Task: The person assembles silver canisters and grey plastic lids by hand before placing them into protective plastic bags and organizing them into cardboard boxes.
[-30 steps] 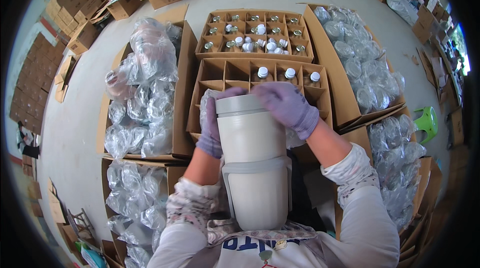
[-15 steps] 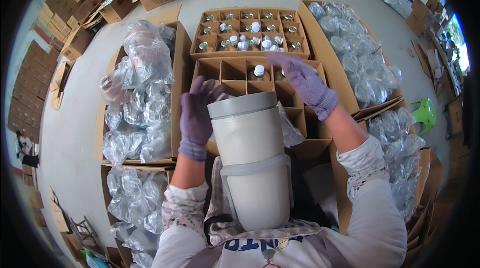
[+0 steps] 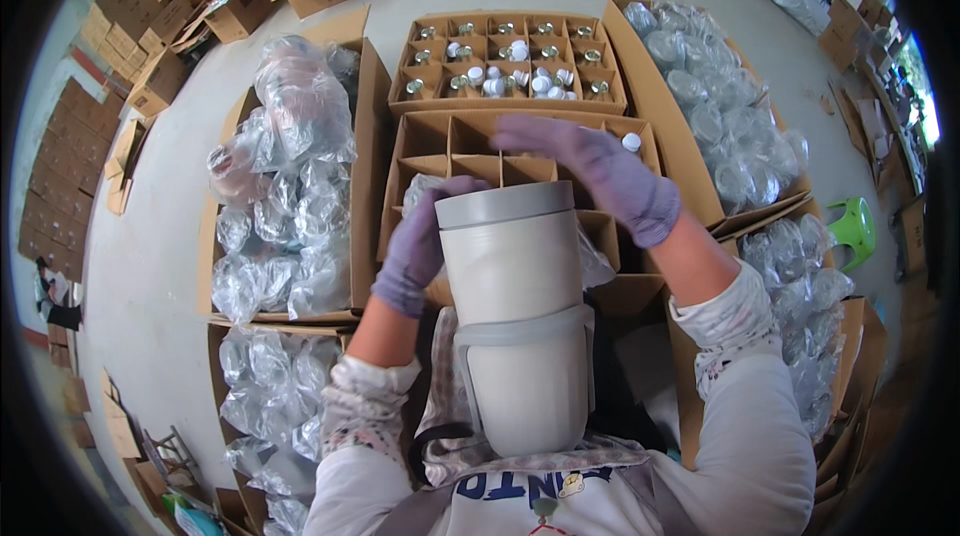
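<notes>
Two gloved hands: left hand (image 3: 415, 248) curled on grey tub (image 3: 510, 266) w/ fingers wrapped; right hand (image 3: 605, 171) spread flat, holding nothing, over divided box (image 3: 470, 151).

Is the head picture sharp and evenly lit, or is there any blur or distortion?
Head view: strong fisheye bending, with box edges curving near the black rim; daylight soft and even; the right hand slightly motion-blurred above the divided carton; the grey container close up and sharp.
</notes>
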{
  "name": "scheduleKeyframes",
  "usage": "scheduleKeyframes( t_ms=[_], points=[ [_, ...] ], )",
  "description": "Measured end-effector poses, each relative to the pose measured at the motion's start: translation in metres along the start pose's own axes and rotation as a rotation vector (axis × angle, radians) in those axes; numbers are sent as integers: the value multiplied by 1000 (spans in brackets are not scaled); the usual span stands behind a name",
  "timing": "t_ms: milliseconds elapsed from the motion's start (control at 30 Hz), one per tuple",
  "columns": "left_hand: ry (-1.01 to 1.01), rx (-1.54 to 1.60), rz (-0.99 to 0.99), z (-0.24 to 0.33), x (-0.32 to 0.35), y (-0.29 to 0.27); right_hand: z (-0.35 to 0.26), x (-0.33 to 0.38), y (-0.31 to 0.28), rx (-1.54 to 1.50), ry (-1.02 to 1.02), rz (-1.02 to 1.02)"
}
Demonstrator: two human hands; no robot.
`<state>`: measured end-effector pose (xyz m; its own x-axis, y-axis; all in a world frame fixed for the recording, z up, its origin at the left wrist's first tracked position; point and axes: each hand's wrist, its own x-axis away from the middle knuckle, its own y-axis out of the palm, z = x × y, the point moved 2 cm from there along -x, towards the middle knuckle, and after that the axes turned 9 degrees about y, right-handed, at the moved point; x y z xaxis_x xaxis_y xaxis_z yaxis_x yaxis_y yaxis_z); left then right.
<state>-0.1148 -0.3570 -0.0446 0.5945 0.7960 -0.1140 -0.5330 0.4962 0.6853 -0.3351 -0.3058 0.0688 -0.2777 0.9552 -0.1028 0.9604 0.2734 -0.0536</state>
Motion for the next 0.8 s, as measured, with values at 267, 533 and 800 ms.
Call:
scheduleKeyframes(
  t_ms=[267, 533, 800],
  points=[
    [-77, 523, 84, -31, 6, -28, -26, -6, 61, 394, -69, -104],
    [172, 338, 94, -34, 12, -6, -31, -2, 62, 571, 117, -30],
    [487, -824, -130, 34, -7, 35, 19, -6, -7, -15, 385, -38]
  ],
)
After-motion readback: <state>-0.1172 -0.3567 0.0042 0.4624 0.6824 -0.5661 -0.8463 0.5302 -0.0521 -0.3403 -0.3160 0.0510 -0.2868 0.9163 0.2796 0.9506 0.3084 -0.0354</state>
